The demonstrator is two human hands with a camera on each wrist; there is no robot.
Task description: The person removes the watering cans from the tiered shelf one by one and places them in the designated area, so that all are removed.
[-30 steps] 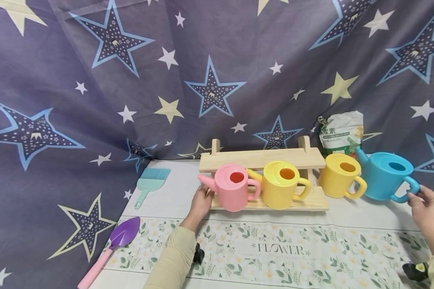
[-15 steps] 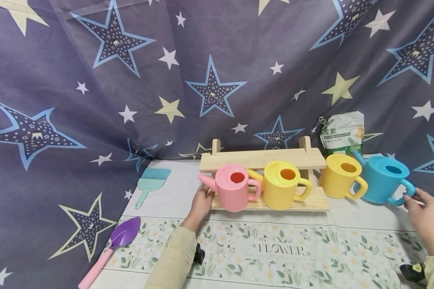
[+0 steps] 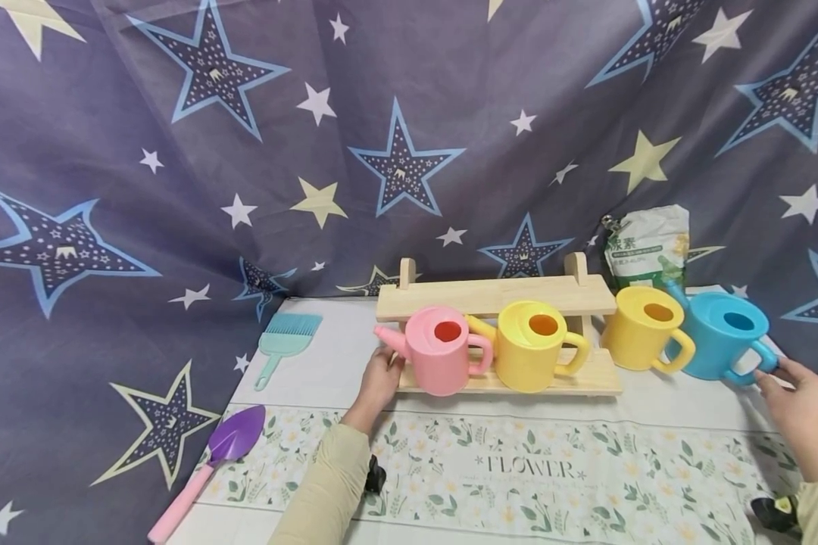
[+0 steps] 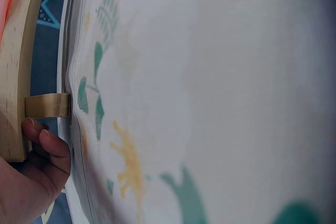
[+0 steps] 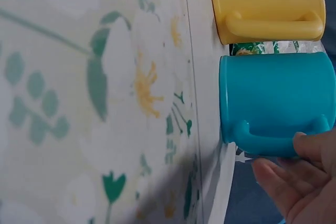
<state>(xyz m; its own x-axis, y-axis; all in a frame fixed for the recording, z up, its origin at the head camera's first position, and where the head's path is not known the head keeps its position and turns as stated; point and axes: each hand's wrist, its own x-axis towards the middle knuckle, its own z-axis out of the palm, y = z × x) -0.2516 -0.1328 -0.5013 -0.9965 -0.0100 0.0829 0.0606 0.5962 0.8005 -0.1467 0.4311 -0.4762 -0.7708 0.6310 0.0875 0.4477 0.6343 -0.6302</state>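
Observation:
My left hand (image 3: pixel 379 376) grips the left end of a wooden two-tier shelf (image 3: pixel 494 297), fingers curled at the lower board's edge in the left wrist view. A pink watering can (image 3: pixel 438 365) and a yellow watering can (image 3: pixel 526 367) sit side by side on that lower board. On the right, my right hand (image 3: pixel 804 405) pinches the handle of a blue watering can (image 3: pixel 716 344) between thumb and fingers. The blue can stands upright, its spout behind a second yellow watering can (image 3: pixel 637 344), which is just right of the shelf.
Behind the right-hand cans leans a white and green bag (image 3: pixel 647 250) against the star-patterned curtain (image 3: pixel 273 189). A teal brush (image 3: pixel 286 344) and a purple trowel with a pink handle (image 3: pixel 235 435) lie at the left. A flower-print cloth (image 3: pixel 518 499) covers the table.
The blue watering can and my right hand have shifted a little left, closer to the yellow can beside the shelf. My left hand stays at the shelf's end.

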